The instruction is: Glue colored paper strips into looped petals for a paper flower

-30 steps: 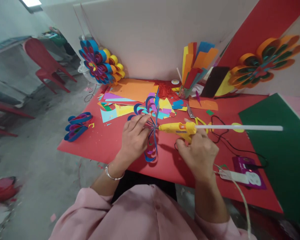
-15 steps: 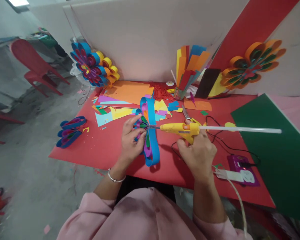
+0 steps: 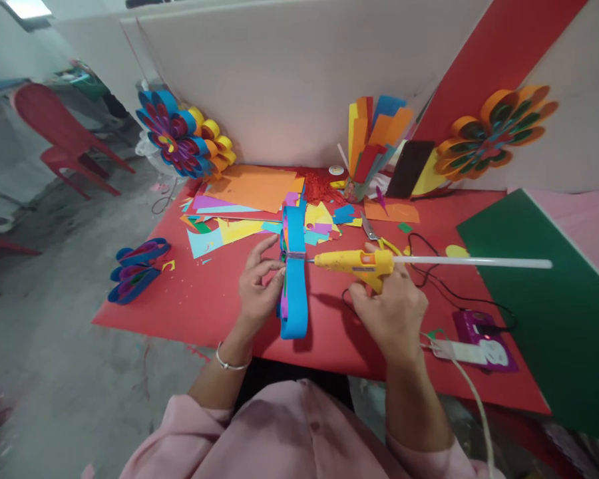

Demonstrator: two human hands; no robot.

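Over red tabletop (image 3: 209, 313), left grip (image 3: 259, 287) pinches paper loops (image 3: 295, 303) (insides mostly hidden), right grip (image 3: 394, 307) clasps glue gun (image 3: 348, 261).

Yellow pistol-shaped plastic glue gun (image 3: 340, 261): smooth, faintly glossy
Looped blue paper petals (image 3: 295, 303): matt, smooth
Round silver bangle (image 3: 226, 365): shiny metal

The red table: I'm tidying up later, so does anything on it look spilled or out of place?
Only untidiness: paper offcuts lie jumbled beyond the paper loops in the left hand, and a stray yellow scrap sits beside another set of loops. I see no spill.
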